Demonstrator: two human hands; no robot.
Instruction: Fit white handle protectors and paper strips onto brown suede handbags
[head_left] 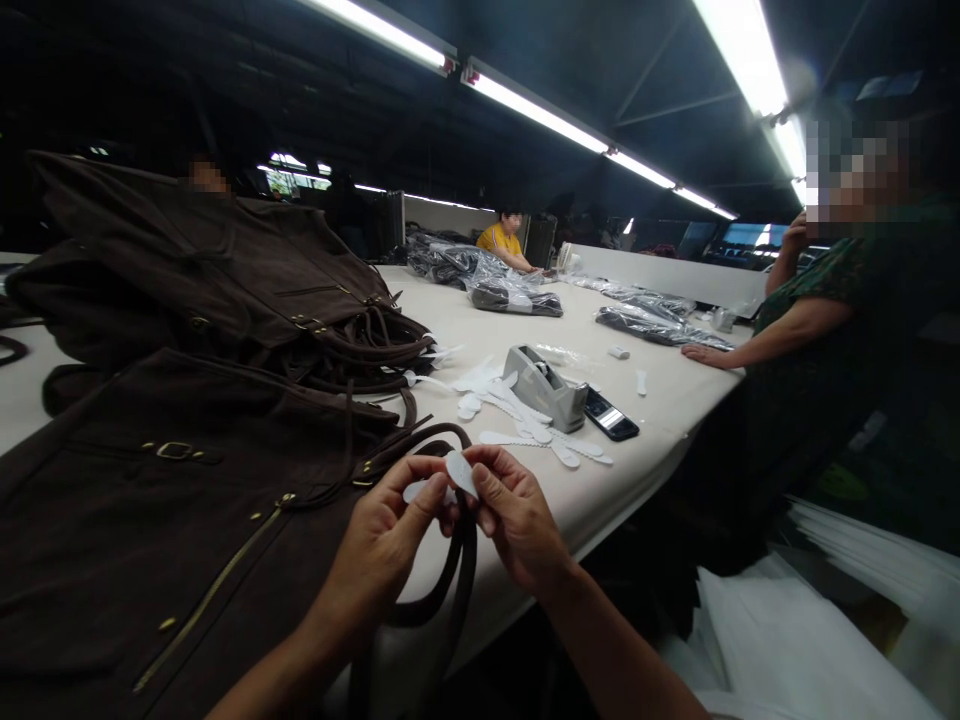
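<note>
Left hand: the left hand is closed in a pinch, thumb and fingertips gripping the near end of a white die-cut tab.

Right hand: the right hand is also curled closed, pinching the tab from the other side, just beside the left hand; its fingers wrap toward a dark brown strap.

Held thing: the tab sits between both hands, above the table edge, and its white surface shows between the thumbs. The strap runs down from the hands in a loop; how the tab meets it is hidden by the fingers.

Left of the hands: a dark brown suede bag with a brass zip and a buckle lies touching the left forearm's side, and a second suede bag is piled beyond it.

Ahead of the hands: white die-cut pieces are scattered on a cream worktable, around a grey tape dispenser, with a black phone just beside them.

Farther ahead: plastic-wrapped bundles lie on the table.

Right of the hands: a co-worker's hand rests on the table edge, well apart. Another person in a yellow shirt works at the far end.
</note>
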